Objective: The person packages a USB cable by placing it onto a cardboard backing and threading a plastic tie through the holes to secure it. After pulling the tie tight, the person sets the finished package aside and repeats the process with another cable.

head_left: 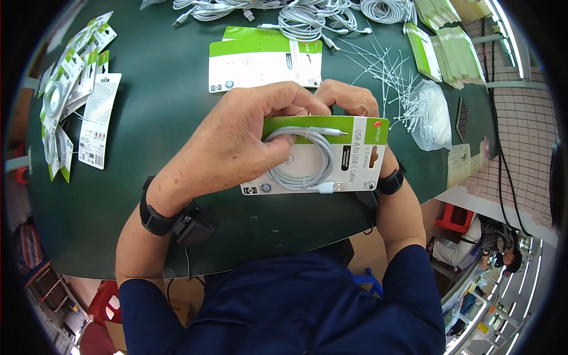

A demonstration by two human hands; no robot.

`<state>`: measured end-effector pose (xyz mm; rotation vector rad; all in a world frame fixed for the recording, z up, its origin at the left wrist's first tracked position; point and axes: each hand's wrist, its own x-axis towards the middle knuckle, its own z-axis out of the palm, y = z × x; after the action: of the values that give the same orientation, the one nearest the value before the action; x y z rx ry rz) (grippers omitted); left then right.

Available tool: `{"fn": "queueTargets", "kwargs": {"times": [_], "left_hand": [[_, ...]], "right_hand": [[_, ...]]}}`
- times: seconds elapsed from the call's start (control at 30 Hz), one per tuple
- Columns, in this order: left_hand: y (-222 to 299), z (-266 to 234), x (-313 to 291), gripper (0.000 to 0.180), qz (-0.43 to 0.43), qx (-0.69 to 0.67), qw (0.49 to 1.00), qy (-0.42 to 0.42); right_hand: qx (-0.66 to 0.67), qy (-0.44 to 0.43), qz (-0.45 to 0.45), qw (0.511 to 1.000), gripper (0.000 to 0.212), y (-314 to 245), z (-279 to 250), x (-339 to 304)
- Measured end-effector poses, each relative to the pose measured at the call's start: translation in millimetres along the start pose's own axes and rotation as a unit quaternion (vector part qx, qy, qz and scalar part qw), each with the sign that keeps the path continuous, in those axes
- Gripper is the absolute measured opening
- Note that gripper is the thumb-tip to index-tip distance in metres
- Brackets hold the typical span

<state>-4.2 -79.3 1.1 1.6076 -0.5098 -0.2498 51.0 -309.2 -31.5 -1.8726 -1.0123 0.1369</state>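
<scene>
A green and white backing card (pixel 362 163) with a coiled white USB cable (pixel 329 155) on its face is held up before me. Twist ties bind the coil at its top and bottom. My left hand (pixel 236 133) grips the card's left part, its thumb pressed over the coil and its fingers behind the upper edge. My right hand (pixel 350 97) is partly hidden behind the card, fingers bent at its top edge beside the left fingertips. What the fingertips do behind the card is hidden. Just beyond the hands lie flat, cable-free cards (pixel 260 66).
Loose coiled cables (pixel 313 21) lie along the far side of the green table (pixel 160 77). White ties (pixel 384 74) are scattered by a clear plastic bag (pixel 430 118). Card stacks (pixel 455 56) stand far right; carded cables (pixel 62 94) are piled left. A person (pixel 488 242) is at lower right.
</scene>
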Motion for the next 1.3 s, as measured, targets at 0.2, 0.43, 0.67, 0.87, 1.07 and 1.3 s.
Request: {"fn": "queueTargets", "kwargs": {"times": [0.2,0.43,0.67,0.87,1.07,1.3], "left_hand": [[10.5,-2.1,-0.9,0.044,0.046,0.171,0.983,-0.053],[21.3,11.4,-6.6,0.036,0.111,0.297,0.948,-0.036],[21.3,16.8,-5.7,0.033,0.097,0.315,0.943,-0.043],[12.6,18.5,-4.2,0.034,0.126,0.412,0.903,-0.009],[4.4,-8.4,4.2,0.043,0.048,0.121,0.974,0.184],[-18.0,-5.2,11.4,0.050,-0.003,-0.103,0.962,0.254]], "right_hand": [[-0.012,0.055,0.003,0.998,0.007,-8.5,1.6,1.8],[-0.012,0.063,0.025,0.998,0.008,-7.3,10.7,0.7],[-0.058,0.025,0.012,0.998,0.001,-3.0,5.8,1.3],[-0.009,0.044,0.065,0.997,0.002,3.3,7.3,-1.2],[0.262,0.214,0.141,0.930,0.023,13.4,-10.8,-6.4],[0.336,0.152,0.198,0.908,0.037,-9.7,15.7,-3.6]]}}
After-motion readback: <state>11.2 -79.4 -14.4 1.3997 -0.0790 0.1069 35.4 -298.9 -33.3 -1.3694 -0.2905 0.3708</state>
